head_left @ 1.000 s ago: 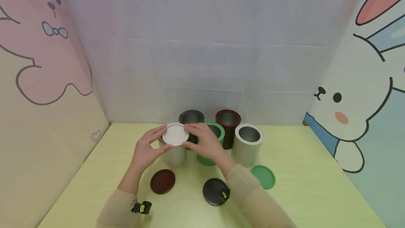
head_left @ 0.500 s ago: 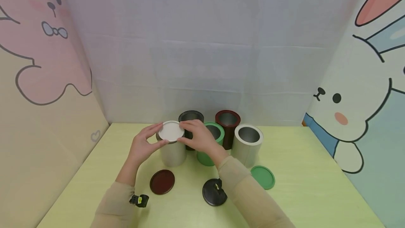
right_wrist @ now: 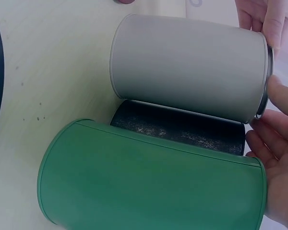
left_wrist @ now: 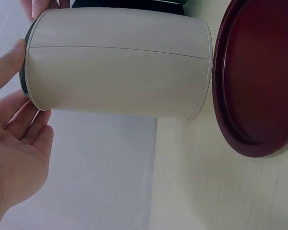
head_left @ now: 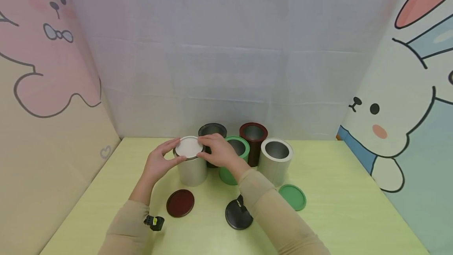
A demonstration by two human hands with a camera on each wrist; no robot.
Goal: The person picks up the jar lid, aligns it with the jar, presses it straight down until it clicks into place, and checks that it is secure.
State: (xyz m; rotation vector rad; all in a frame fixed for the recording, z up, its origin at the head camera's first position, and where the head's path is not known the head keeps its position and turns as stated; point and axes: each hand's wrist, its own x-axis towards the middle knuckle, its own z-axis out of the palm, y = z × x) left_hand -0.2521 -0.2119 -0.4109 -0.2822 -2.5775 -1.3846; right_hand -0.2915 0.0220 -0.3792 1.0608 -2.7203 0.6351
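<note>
A white lid [head_left: 189, 147] lies over the mouth of the left white canister [head_left: 192, 171], with a dark rim showing beneath it. My left hand [head_left: 159, 162] holds the lid's left edge, thumb in front and fingers behind. On the opposite edge, my right hand [head_left: 221, 151] grips in the same way. From the left wrist view, the fingertips are right at the canister's top end. The right wrist view shows the green canister [right_wrist: 153, 177] lower down and a black canister [right_wrist: 177, 125] between it and the white one.
An open dark red canister [head_left: 253, 149] and a second white canister [head_left: 275, 170] stand to the right. In front lie a dark red lid [head_left: 180, 203], a black lid [head_left: 238, 216] and a green lid [head_left: 293, 197]. A white cloth wall [head_left: 226, 70] closes off the back.
Both hands have moved slightly left with the white lid and lowered it from in front of the left white canister's rim onto its top. The loose lids lie where they were.
</note>
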